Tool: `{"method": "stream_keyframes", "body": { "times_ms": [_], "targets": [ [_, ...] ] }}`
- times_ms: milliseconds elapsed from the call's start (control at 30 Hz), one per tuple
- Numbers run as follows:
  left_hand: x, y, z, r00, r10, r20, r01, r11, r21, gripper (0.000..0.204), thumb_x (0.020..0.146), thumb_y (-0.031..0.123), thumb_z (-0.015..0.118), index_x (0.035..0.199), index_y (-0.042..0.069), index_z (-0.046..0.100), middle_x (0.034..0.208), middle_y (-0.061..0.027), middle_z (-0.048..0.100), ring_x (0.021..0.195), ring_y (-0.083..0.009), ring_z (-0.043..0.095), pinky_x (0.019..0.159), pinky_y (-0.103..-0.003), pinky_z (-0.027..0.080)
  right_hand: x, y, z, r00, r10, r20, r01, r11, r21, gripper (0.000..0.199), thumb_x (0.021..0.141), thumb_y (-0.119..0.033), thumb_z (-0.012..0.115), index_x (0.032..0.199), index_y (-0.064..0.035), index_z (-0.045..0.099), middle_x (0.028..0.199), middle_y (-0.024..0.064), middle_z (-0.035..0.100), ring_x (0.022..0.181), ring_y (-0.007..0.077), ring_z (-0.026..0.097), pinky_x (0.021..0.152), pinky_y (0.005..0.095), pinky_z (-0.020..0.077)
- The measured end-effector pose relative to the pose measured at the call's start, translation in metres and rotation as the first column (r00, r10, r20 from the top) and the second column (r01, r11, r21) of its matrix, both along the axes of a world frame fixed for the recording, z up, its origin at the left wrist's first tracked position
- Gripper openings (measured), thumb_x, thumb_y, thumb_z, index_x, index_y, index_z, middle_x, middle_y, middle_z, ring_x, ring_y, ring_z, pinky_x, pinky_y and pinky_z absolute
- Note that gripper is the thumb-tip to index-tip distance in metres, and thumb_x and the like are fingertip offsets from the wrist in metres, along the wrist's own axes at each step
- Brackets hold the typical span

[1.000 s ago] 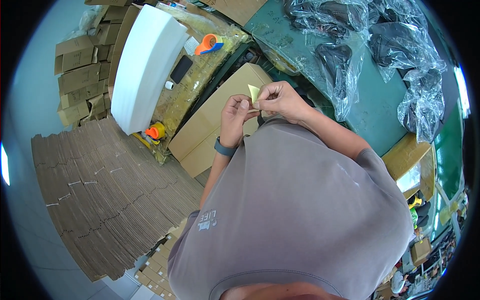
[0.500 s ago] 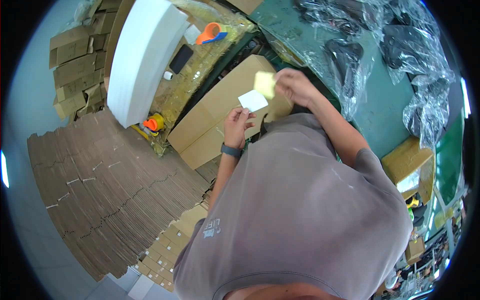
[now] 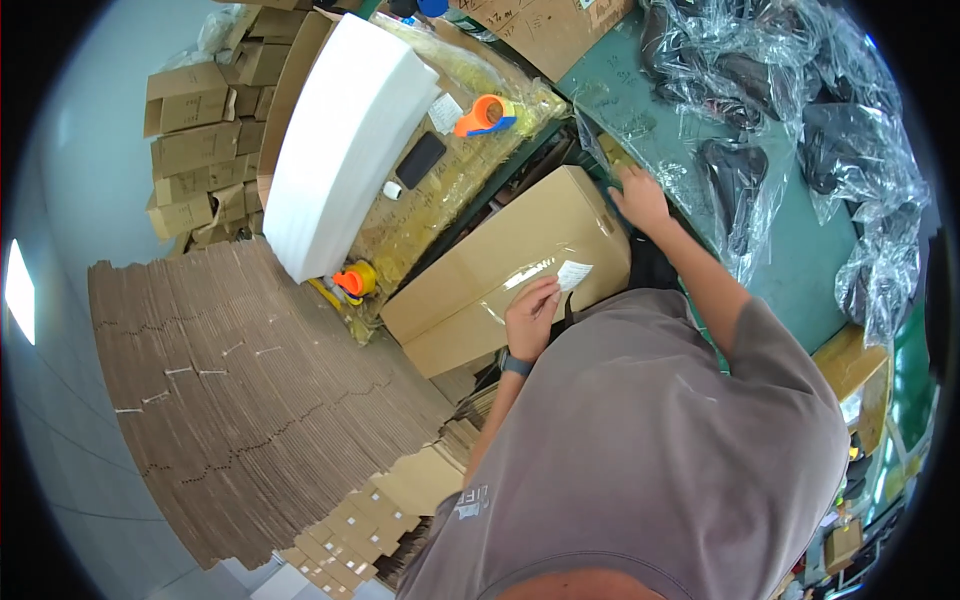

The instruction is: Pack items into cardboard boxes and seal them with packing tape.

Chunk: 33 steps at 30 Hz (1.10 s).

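Between the thumb and fingers of my left hand (image 3: pixel 532 316) is a small white label (image 3: pixel 574 275) with faint print. That hand is over the lower edge of a long brown cardboard box (image 3: pixel 510 265), closed along its top with clear tape. My right hand (image 3: pixel 642 200) reaches past the box's far right corner to the edge of the green table (image 3: pixel 800 265). Its thumb and forefinger are apart, and I see nothing held in them. Yellowish film on the table edge lies close to its fingertips. Whether the fingertips touch it I cannot tell.
Plastic-wrapped dark items (image 3: pixel 735 190) lie on the green table. Left of the box, a tape-covered bench (image 3: pixel 400 225) holds a phone (image 3: pixel 421 160), an orange tape dispenser (image 3: pixel 487 117) and white foam sheets (image 3: pixel 345 140). Flattened cardboard (image 3: pixel 250 390) is stacked at the left.
My right hand has moved away from the label, and the yellow slip it held no longer shows there. My left hand keeps the label, now lower over the box. The view has shifted.
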<state>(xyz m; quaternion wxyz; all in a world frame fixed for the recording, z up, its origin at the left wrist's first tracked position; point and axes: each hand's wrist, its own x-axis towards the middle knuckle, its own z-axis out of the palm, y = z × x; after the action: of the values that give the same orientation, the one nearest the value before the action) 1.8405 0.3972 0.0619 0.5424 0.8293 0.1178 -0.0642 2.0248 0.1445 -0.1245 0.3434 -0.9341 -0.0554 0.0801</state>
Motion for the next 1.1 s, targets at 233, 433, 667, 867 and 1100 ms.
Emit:
{"method": "stream_keyframes", "body": {
  "times_ms": [233, 433, 667, 867, 1100],
  "targets": [
    [0.091, -0.029, 0.014, 0.778, -0.611, 0.144, 0.566, 0.782, 0.261, 0.017, 0.092, -0.003, 0.078, 0.109, 0.002, 0.082, 0.121, -0.0143, 0.082, 0.109, -0.0353, 0.079, 0.095, -0.040, 0.064, -0.060, -0.031, 0.087, 0.185, 0.732, -0.655, 0.583, 0.455, 0.673, 0.051, 0.105, -0.040, 0.081, 0.134, 0.0010, 0.073, 0.129, 0.0116, 0.078, 0.111, 0.0190, 0.077, 0.092, 0.0358, 0.0632],
    [0.095, 0.015, -0.011, 0.945, -0.298, 0.137, 0.222, 0.889, 0.400, 0.017, 0.094, -0.004, 0.076, 0.110, 0.001, 0.081, 0.116, -0.0166, 0.081, 0.103, -0.0325, 0.079, 0.092, -0.039, 0.064, -0.006, -0.033, 0.006, 0.479, 0.354, -0.803, 0.777, 0.255, 0.576, 0.044, 0.104, -0.034, 0.082, 0.137, -0.0066, 0.071, 0.134, 0.0073, 0.076, 0.116, 0.0184, 0.074, 0.101, 0.0361, 0.0619],
    [-0.015, 0.032, -0.060, 0.982, -0.061, -0.179, 0.106, 0.961, 0.254, 0.026, 0.094, 0.002, 0.079, 0.119, 0.002, 0.080, 0.118, -0.0167, 0.081, 0.104, -0.0352, 0.079, 0.093, -0.039, 0.063, 0.053, 0.026, -0.086, 0.469, 0.292, -0.834, 0.687, 0.474, 0.552, 0.045, 0.098, -0.044, 0.089, 0.126, -0.0137, 0.071, 0.112, 0.0016, 0.073, 0.099, 0.0113, 0.068, 0.087, 0.0315, 0.0554],
    [-0.104, 0.042, -0.075, 0.929, -0.304, -0.213, 0.367, 0.835, 0.410, 0.037, 0.097, 0.013, 0.081, 0.134, 0.009, 0.077, 0.124, -0.0155, 0.080, 0.111, -0.0363, 0.078, 0.097, -0.042, 0.062, 0.061, 0.063, -0.105, 0.440, 0.229, -0.868, 0.532, 0.713, 0.457, 0.057, 0.092, -0.058, 0.090, 0.122, -0.0134, 0.073, 0.101, -0.0030, 0.068, 0.094, 0.0101, 0.064, 0.086, 0.0310, 0.0533],
    [-0.120, 0.111, -0.104, 0.952, -0.005, -0.307, 0.127, 0.917, 0.379, 0.039, 0.099, 0.026, 0.081, 0.134, 0.010, 0.077, 0.128, -0.0168, 0.080, 0.114, -0.0378, 0.077, 0.099, -0.046, 0.061, 0.042, 0.108, -0.081, 0.880, -0.075, -0.470, 0.309, 0.841, 0.444, 0.099, 0.102, -0.066, 0.070, 0.167, 0.0044, 0.044, 0.168, 0.0250, 0.052, 0.155, 0.0314, 0.050, 0.125, 0.0420, 0.0399]
  ]
}}
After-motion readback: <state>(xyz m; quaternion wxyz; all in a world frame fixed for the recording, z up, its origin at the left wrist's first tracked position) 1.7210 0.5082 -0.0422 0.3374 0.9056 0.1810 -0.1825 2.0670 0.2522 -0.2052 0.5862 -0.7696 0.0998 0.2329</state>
